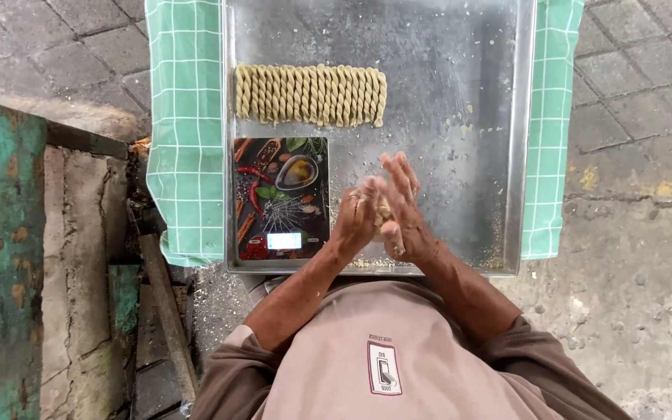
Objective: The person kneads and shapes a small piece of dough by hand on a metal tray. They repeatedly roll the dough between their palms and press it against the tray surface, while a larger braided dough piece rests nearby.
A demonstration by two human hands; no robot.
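Fingers: the fingers [395, 173] of both hands are stretched out flat, not curled; a small piece of dough [383, 214] is pressed between the two palms.
Left hand: the left hand [358, 216] is held palm against the right one, above the near part of the tray.
Right hand: the right hand [404, 208] is laid over the dough from the other side, its fingertips pointing away from the body.
Dough: only a pale sliver is seen between the palms; its shape cannot be told.
Tray: a large metal tray [460, 85], dusted with crumbs, is set on a green checked cloth [184, 117].
Twisted dough sticks: a tight row of twisted dough sticks [310, 95] is laid side by side in the far left part of the tray, well apart from the hands.
Kitchen scale: a flat digital kitchen scale [280, 197] with a picture of spices on its top is placed in the tray, just left of the left hand and just below the row.
Ground: grey paving stones [639, 70] are seen on both sides of the cloth.
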